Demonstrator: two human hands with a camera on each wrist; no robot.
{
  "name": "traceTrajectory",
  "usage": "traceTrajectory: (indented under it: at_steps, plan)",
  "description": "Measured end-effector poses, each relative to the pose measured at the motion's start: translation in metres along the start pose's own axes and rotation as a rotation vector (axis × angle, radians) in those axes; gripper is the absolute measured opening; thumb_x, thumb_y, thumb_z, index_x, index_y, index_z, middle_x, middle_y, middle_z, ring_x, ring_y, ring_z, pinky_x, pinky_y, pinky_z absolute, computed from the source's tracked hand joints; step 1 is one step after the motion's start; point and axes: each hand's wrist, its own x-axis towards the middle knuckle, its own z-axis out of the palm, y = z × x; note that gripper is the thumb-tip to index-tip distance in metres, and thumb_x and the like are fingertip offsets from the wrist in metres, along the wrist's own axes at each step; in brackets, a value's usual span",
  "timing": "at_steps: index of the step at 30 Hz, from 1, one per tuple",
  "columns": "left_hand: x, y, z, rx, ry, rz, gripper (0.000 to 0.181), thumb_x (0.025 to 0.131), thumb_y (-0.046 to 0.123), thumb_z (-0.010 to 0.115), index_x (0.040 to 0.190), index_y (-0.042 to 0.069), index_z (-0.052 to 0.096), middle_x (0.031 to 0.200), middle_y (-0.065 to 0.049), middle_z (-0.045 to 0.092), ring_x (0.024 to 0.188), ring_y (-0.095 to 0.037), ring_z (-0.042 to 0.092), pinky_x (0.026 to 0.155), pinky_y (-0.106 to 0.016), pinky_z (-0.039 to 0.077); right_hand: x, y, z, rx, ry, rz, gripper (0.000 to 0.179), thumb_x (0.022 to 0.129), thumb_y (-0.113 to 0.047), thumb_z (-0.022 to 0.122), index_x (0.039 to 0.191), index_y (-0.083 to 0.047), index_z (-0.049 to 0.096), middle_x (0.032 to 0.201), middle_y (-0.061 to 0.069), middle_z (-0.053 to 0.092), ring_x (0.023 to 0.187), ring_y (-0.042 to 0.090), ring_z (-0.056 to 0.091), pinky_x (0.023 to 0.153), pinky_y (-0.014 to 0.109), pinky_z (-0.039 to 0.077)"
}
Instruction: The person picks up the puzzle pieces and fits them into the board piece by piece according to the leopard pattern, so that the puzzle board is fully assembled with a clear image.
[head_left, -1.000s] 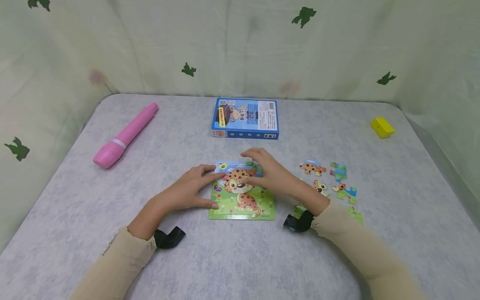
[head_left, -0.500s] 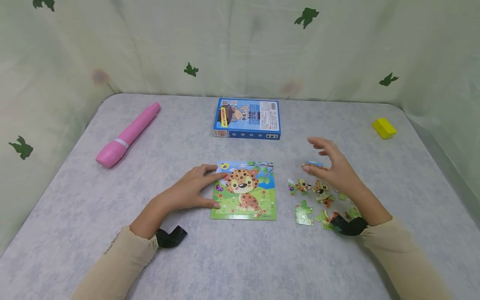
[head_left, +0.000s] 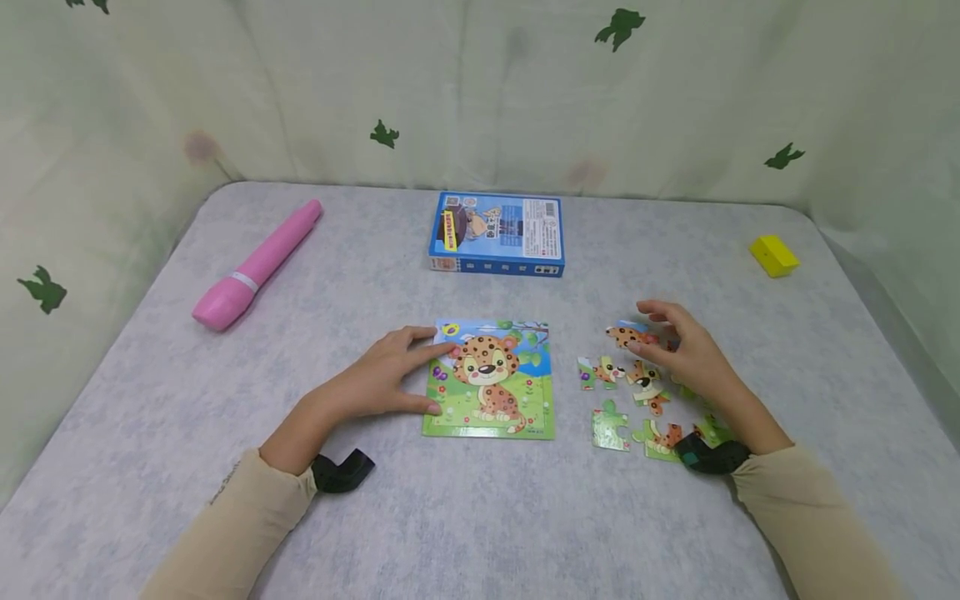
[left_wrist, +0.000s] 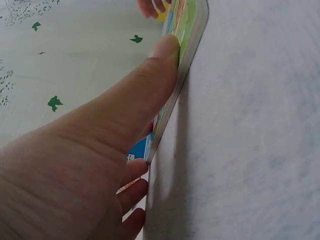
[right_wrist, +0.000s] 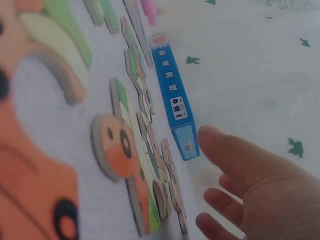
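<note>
A square picture board (head_left: 489,379) showing a spotted leopard cub on grass lies flat on the table. On its left edge rests my left hand (head_left: 378,373), with the thumb and index finger touching the face; the left wrist view shows the thumb (left_wrist: 155,65) laid along the board's side. To the right lie several loose jigsaw pieces; among them are a green piece (head_left: 609,427) and a spotted piece (head_left: 622,336). My right hand (head_left: 693,354) is over the upper right pieces, partly hiding some. In the right wrist view its thumb (right_wrist: 225,145) and fingers are apart, with nothing between them.
A blue game box (head_left: 497,235) lies behind the board. At the left is a pink microphone-shaped object (head_left: 258,265), and a small yellow block (head_left: 774,255) sits far right. A pale curtain (head_left: 480,92) with green bird shapes surrounds the table.
My right hand has left the board, moved right to the loose pieces and come down closer over them. My left hand has stayed on the board's left edge.
</note>
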Motion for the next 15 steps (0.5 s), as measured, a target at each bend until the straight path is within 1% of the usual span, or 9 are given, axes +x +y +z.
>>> traceTrajectory:
  at_steps: [3, 6, 9, 11, 15]
  plan:
    - [0.0, -0.001, 0.0, -0.006, 0.001, 0.002, 0.08, 0.072, 0.055, 0.066, 0.14, 0.025, 0.035, 0.141, -0.011, 0.026, 0.126, -0.03, 0.024, 0.098, -0.05, 0.022, 0.001, 0.006, 0.0, -0.02, -0.029, 0.009, 0.063, 0.083, -0.028, 0.065, 0.135, -0.005, 0.036, 0.13, 0.017, 0.039, 0.112, 0.036, 0.04, 0.084, 0.052, 0.036]
    - [0.001, -0.001, 0.0, -0.014, 0.001, 0.008, 0.08, 0.073, 0.055, 0.065, 0.14, 0.026, 0.034, 0.141, -0.011, 0.026, 0.126, -0.03, 0.023, 0.099, -0.05, 0.022, 0.002, 0.01, -0.004, -0.054, -0.078, 0.009, 0.065, 0.084, -0.029, 0.064, 0.136, -0.005, 0.035, 0.13, 0.018, 0.038, 0.114, 0.036, 0.039, 0.085, 0.052, 0.035]
    - [0.002, -0.002, 0.001, -0.017, 0.004, 0.009, 0.08, 0.072, 0.056, 0.065, 0.14, 0.027, 0.034, 0.141, -0.01, 0.025, 0.127, -0.029, 0.022, 0.099, -0.05, 0.022, 0.003, 0.012, -0.01, -0.077, -0.124, 0.002, 0.06, 0.085, -0.029, 0.061, 0.135, -0.005, 0.037, 0.129, 0.018, 0.038, 0.112, 0.033, 0.039, 0.085, 0.05, 0.034]
    - [0.002, -0.002, 0.002, -0.015, 0.007, 0.008, 0.08, 0.072, 0.057, 0.065, 0.14, 0.027, 0.034, 0.141, -0.01, 0.025, 0.127, -0.029, 0.022, 0.099, -0.05, 0.022, 0.002, 0.012, -0.012, -0.083, -0.137, -0.009, 0.055, 0.087, -0.027, 0.06, 0.133, -0.005, 0.041, 0.127, 0.016, 0.04, 0.107, 0.029, 0.041, 0.083, 0.047, 0.035]
    - [0.001, -0.003, 0.001, -0.016, 0.005, 0.003, 0.08, 0.072, 0.057, 0.065, 0.14, 0.027, 0.035, 0.141, -0.01, 0.025, 0.127, -0.029, 0.022, 0.098, -0.05, 0.022, 0.002, 0.012, -0.011, -0.121, -0.13, -0.031, 0.048, 0.087, -0.026, 0.06, 0.129, -0.006, 0.047, 0.123, 0.012, 0.044, 0.1, 0.023, 0.042, 0.078, 0.042, 0.035]
